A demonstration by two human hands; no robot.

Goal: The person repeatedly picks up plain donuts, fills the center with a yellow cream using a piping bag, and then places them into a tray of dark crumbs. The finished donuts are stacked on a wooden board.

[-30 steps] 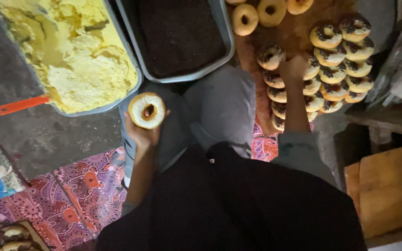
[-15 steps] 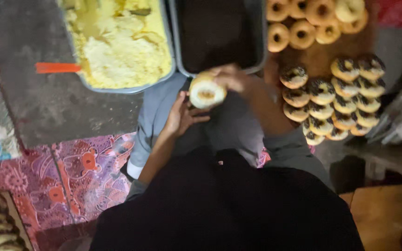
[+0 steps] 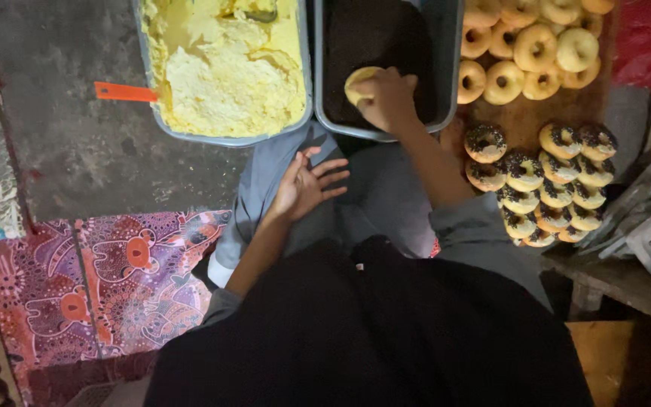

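Right hand (image 3: 389,98) gripping doughnut (image 3: 359,83), pressing it into grey tub of dark chocolate sprinkles (image 3: 374,45). Left hand (image 3: 307,185) open, empty, fingers spread over lap. Tub of yellow cream (image 3: 227,75) just beside. Sprinkled doughnuts (image 3: 540,188) and plain doughnuts (image 3: 529,49) on wooden board (image 3: 521,117).

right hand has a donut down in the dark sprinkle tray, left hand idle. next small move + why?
Probably lift the donut straight up out of the dark tray. The right hand presses it into the dark topping, while the left hand rests open and empty on the lap. Topped donuts sit in rows to the right, so that seems the likely destination.
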